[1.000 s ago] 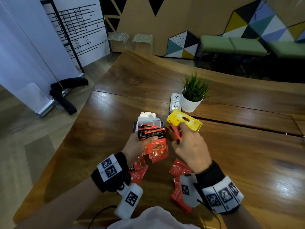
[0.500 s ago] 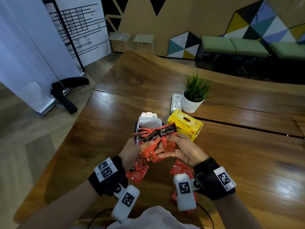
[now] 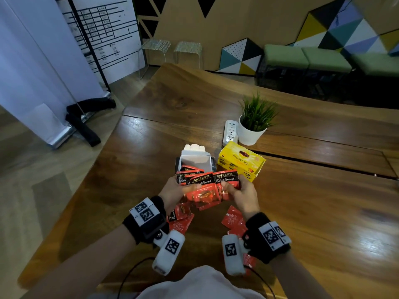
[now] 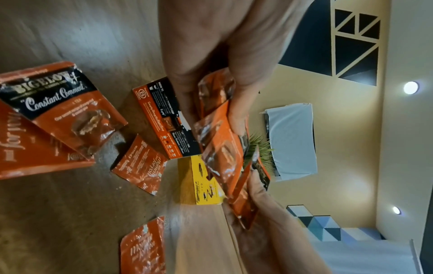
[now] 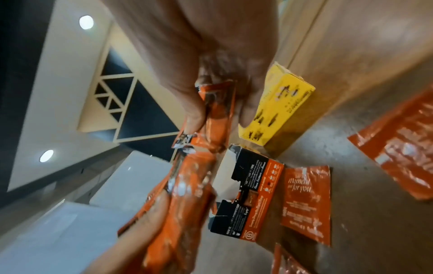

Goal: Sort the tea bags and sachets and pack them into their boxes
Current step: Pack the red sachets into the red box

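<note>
Both hands hold a fanned stack of red and black tea sachets [image 3: 205,186] above the wooden table [image 3: 302,212]. My left hand [image 3: 174,190] grips the stack's left side, and my right hand [image 3: 241,193] pinches its right side. In the wrist views the held sachets [image 4: 222,148] [image 5: 211,120] sit between thumb and fingers. Just beyond stands the open red and black tea box [image 3: 195,161], flap up, with sachets inside. The shut yellow tea box [image 3: 240,161] lies to its right. Loose red sachets [image 3: 234,222] [image 4: 53,111] [image 5: 306,202] lie on the table under and behind the hands.
A white potted plant [image 3: 252,126] and a white power strip [image 3: 231,132] stand behind the yellow box. The table's left edge [image 3: 90,175] drops to the floor. Green benches [image 3: 323,59] line the far wall.
My right hand has left the yellow box, come to the left hand, and joined a sachet to the stack. Both hands now hold the fan together, slightly higher.
</note>
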Available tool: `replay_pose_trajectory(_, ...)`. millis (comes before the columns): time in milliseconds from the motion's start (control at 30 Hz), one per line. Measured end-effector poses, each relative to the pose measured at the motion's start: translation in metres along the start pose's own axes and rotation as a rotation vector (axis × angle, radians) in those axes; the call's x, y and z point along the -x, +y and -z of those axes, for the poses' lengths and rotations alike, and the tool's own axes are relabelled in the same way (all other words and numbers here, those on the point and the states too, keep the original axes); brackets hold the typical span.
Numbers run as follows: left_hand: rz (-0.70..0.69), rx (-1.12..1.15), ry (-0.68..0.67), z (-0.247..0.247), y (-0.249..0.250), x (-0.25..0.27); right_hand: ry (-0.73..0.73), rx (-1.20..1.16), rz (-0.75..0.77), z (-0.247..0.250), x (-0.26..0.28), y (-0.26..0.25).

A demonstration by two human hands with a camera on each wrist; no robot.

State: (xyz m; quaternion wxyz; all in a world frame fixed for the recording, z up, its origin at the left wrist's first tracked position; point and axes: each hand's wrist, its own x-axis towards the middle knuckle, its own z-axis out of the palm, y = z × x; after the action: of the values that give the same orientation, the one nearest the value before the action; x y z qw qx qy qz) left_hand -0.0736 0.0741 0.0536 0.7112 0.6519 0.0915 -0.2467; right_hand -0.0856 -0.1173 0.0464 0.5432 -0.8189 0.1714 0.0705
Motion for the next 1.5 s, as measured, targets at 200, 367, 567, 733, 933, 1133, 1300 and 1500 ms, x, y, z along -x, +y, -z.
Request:
replay_pose_trajectory(200, -0.016, -0.033, -0.015, -0.005, -0.005, -0.011, -0.102, -0.111, -0.037, -0.017, -0.003, 0.002)
replay_pose_trajectory(367, 0.031, 0.087, -0.229, -0.012, -0.008, -0.015, -0.166, -0.115, 0.03, -0.035, 0.001, -0.007)
replay_pose_trajectory(567, 0.126, 0.135, -0.215, -0.003, -0.001, -0.018, -0.386, 0.07, 0.31, -0.034, -0.007, -0.016)
replay_pose_trajectory(733, 0.187, 0.126, -0.237, 0.004, 0.007, -0.018, -0.492, 0.753, 0.704, -0.02, -0.011, -0.032)
replay_pose_trajectory(933, -0.042, -0.151, -0.148, -0.008, 0.017, 0.0, -0.557, 0.767, 0.742, -0.033, -0.015, -0.04)
replay_pose_trajectory(1133, -0.117, -0.181, -0.175, 0.004, 0.012, -0.005, -0.503, 0.734, 0.766, -0.026, -0.019, -0.039)
replay_pose_trajectory(1300, -0.188, -0.302, -0.192, 0.006, 0.003, -0.009, -0.468, 0.849, 0.81, -0.027, -0.018, -0.041)
replay_pose_trajectory(1500, 0.074, 0.193, -0.018, -0.01, 0.018, -0.007, -0.506, 0.796, 0.739, -0.023, -0.018, -0.048)
